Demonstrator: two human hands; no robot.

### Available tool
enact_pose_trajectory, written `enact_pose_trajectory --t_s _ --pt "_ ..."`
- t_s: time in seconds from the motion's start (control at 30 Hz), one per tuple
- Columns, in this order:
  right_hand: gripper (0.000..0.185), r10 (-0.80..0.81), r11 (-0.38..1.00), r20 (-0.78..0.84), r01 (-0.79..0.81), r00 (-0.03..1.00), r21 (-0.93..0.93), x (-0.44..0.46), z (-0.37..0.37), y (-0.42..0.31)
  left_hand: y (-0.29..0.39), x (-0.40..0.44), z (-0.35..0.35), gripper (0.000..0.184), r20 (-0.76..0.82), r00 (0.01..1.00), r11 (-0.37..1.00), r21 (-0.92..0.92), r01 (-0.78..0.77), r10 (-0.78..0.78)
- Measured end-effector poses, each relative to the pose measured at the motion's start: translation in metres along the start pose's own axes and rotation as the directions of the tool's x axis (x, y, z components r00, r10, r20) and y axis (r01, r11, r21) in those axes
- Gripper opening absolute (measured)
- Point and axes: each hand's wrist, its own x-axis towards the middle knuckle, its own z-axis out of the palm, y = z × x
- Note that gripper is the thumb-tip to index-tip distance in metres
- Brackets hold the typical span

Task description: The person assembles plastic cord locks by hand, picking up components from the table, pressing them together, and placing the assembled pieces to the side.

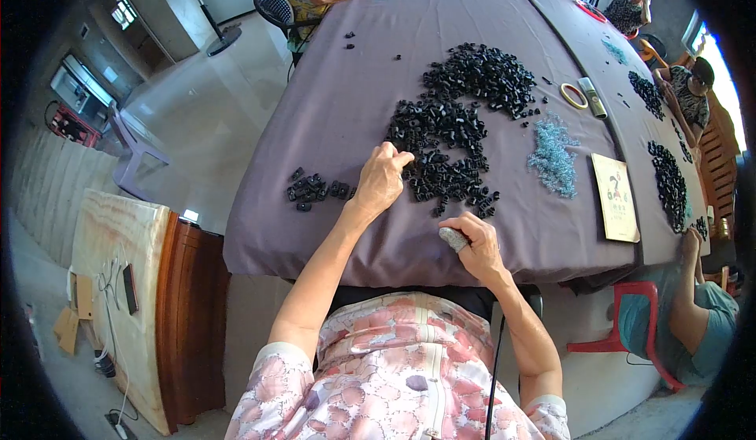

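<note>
Black parts (441,125) lie heaped on a gray cloth (315,125) before a person in a pink-patterned shirt (378,401). The left hand (384,174) is at their left edge, fingers bent together; whether they pinch a piece cannot be told. Fingers of the right hand (479,251) grip a gray lump (453,239) near the table's edge. Blue pieces (554,157), a tape roll (574,86) and a booklet (615,197) lie to the right.
</note>
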Motion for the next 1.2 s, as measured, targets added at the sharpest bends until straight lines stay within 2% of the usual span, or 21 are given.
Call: enact_pose_trajectory --t_s 0.03,0.23,0.33,0.43,0.57,0.67,0.7,0.73,0.8,0.83,0.9,0.93,1.03,1.2 --pt "0.025 -0.007 1.0 -0.003 0.007 1.0 0.0 0.0 0.0 0.001 -0.002 0.001 0.004 0.03 0.029 0.999 0.999 0.044 -0.02 0.019" --pt "0.024 -0.015 1.0 -0.009 0.015 1.0 -0.004 0.0 0.001 0.002 -0.01 0.001 0.007 0.024 0.009 1.0 0.999 -0.05 -0.003 0.004" --pt "0.024 -0.011 1.0 -0.008 0.011 1.0 -0.006 0.0 0.002 0.003 -0.006 0.002 0.006 0.021 0.036 0.999 1.0 0.025 -0.018 0.017" --pt "0.022 0.004 1.0 0.0 -0.004 1.0 -0.016 0.0 0.002 0.001 -0.007 0.001 0.01 0.023 -0.002 1.0 0.999 0.035 -0.013 0.013" --pt "0.019 -0.031 0.999 0.014 0.032 0.999 -0.042 0.0 0.001 0.004 -0.009 0.001 0.012 0.022 -0.03 0.995 0.995 -0.003 0.1 -0.1" --pt "0.016 0.012 0.999 0.015 -0.012 1.0 -0.051 0.0 -0.005 -0.002 -0.014 0.001 0.013 0.018 -0.074 0.976 0.972 -0.134 0.193 -0.204" --pt "0.015 0.004 0.998 -0.03 -0.005 1.0 -0.064 0.001 -0.009 -0.004 -0.015 0.002 0.009 0.018 -0.16 0.974 0.979 -0.155 0.134 -0.159" --pt "0.015 -0.006 0.997 -0.075 0.0 0.997 -0.078 0.003 -0.014 -0.005 -0.013 0.0 0.007 0.018 -0.11 0.957 0.923 -0.313 0.225 -0.27" --pt "0.014 0.004 0.994 -0.177 -0.023 0.984 -0.106 0.005 -0.023 -0.001 0.001 -0.008 -0.006 0.017 0.044 0.889 0.711 -0.584 0.393 -0.455" --pt "0.015 0.024 0.996 -0.238 -0.044 0.971 -0.081 0.007 -0.027 0.004 0.012 -0.012 -0.012 0.018 0.017 0.89 0.656 -0.669 0.349 -0.457" --pt "0.02 0.078 0.992 -0.315 -0.105 0.946 -0.069 0.008 -0.035 0.01 0.029 -0.026 -0.009 0.019 0.111 0.899 0.516 -0.786 0.34 -0.423" --pt "0.023 0.092 0.986 -0.319 -0.13 0.943 -0.1 0.007 -0.039 0.013 0.037 -0.032 -0.008 0.02 0.151 0.903 0.437 -0.835 0.334 -0.402" --pt "0.037 0.112 0.971 -0.334 -0.175 0.936 -0.165 0.006 -0.048 0.023 0.053 -0.048 0.004 0.025 0.272 0.906 0.373 -0.844 0.386 -0.324" --pt "0.034 0.082 0.965 -0.364 -0.165 0.928 -0.204 0.007 -0.06 0.031 0.064 -0.057 0.012 0.031 0.354 0.902 0.206 -0.89 0.406 -0.245"
